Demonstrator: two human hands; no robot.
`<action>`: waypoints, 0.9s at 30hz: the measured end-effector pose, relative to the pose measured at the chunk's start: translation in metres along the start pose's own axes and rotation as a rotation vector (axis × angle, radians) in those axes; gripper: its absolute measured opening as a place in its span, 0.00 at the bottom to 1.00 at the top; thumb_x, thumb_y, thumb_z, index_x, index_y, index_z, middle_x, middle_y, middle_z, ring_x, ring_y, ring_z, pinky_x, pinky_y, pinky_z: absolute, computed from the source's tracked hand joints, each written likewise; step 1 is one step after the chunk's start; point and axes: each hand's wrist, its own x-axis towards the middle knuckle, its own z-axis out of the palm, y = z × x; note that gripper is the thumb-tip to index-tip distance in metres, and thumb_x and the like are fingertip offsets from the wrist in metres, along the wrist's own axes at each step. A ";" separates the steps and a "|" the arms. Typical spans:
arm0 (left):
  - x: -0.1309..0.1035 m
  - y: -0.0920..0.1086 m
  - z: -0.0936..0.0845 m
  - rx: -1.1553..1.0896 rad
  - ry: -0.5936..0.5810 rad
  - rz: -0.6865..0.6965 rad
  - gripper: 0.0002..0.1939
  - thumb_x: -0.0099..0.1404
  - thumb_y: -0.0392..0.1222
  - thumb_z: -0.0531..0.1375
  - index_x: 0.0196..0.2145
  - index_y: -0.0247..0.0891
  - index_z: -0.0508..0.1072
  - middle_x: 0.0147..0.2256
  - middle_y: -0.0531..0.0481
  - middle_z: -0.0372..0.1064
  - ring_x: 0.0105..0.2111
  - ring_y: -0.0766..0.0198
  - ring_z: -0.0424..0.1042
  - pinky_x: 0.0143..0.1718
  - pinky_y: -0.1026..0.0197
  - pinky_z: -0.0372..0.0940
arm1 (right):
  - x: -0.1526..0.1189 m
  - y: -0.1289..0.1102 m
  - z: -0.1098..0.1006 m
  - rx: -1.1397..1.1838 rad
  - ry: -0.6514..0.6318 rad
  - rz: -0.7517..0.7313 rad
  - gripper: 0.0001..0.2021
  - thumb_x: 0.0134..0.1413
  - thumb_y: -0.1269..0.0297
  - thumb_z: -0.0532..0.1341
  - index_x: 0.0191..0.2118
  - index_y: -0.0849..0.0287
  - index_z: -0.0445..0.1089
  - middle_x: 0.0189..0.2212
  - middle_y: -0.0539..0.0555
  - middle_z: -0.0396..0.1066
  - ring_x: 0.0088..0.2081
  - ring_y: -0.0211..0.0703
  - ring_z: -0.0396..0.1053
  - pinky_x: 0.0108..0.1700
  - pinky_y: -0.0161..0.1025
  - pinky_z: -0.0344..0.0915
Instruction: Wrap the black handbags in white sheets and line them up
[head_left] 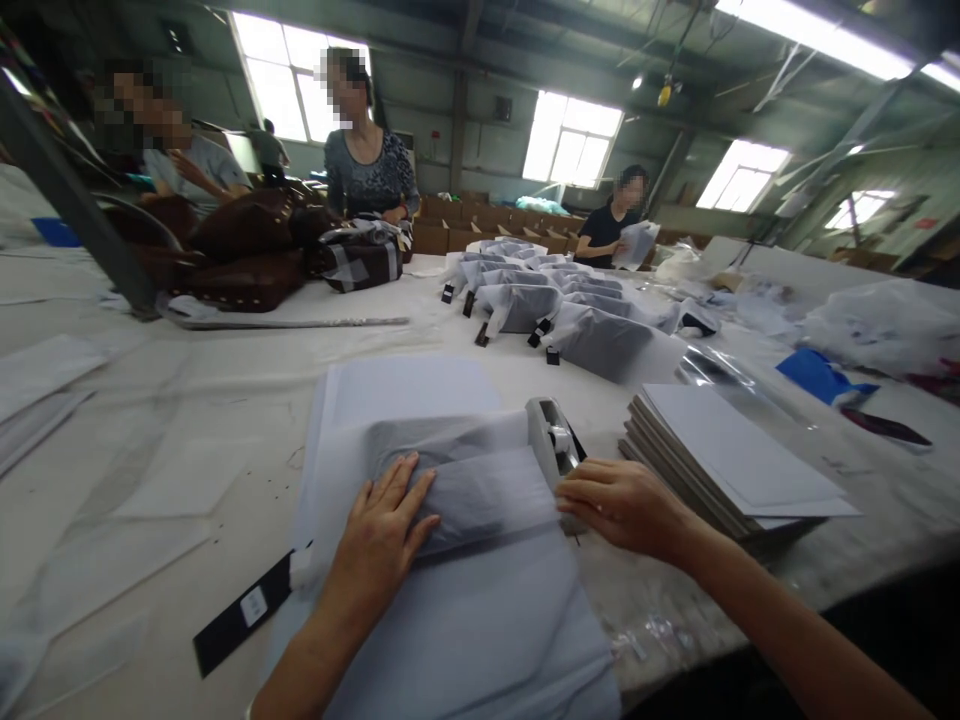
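Note:
My left hand lies flat with its fingers spread on a dark, flat item wrapped in thin white tissue paper. A black hang tag with a white label sticks out from the paper's left side. Beside the wrapped item, on its right, stands a grey tape dispenser. My right hand is at the dispenser's near end, fingers pinched together. Whatever is between those fingertips is too small to make out. More white sheets lie under the wrapped item.
A stack of grey-white boards sits to the right. Several tissue-wrapped dark items with black tags stand in rows farther back. Brown bags and a metal post are at the left. Three co-workers are across the table, another person farther back.

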 end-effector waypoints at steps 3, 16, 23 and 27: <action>0.001 0.002 -0.002 0.001 -0.004 -0.017 0.24 0.70 0.45 0.55 0.62 0.42 0.62 0.66 0.43 0.52 0.64 0.49 0.54 0.59 0.39 0.60 | 0.049 0.001 0.006 -0.028 -0.040 -0.142 0.15 0.64 0.55 0.54 0.38 0.53 0.77 0.31 0.53 0.75 0.33 0.41 0.69 0.37 0.36 0.60; -0.002 -0.001 0.000 0.020 -0.005 0.019 0.27 0.69 0.42 0.56 0.64 0.45 0.59 0.66 0.43 0.50 0.64 0.49 0.55 0.58 0.39 0.60 | 0.148 0.017 0.032 -0.099 -0.202 -0.275 0.14 0.57 0.48 0.62 0.30 0.52 0.75 0.27 0.48 0.75 0.29 0.39 0.70 0.28 0.35 0.52; -0.002 -0.002 0.003 0.037 0.002 0.011 0.27 0.69 0.43 0.56 0.64 0.46 0.58 0.66 0.44 0.50 0.64 0.49 0.56 0.58 0.40 0.61 | 0.146 0.011 0.023 -0.213 -0.176 -0.284 0.14 0.58 0.49 0.61 0.29 0.52 0.76 0.27 0.49 0.76 0.29 0.40 0.71 0.27 0.36 0.51; -0.003 -0.002 0.004 0.029 0.008 -0.015 0.27 0.69 0.43 0.56 0.64 0.47 0.58 0.67 0.45 0.50 0.64 0.50 0.56 0.59 0.41 0.60 | 0.151 0.011 0.024 -0.205 -0.190 -0.278 0.13 0.56 0.49 0.62 0.30 0.51 0.76 0.27 0.49 0.76 0.29 0.41 0.71 0.28 0.36 0.53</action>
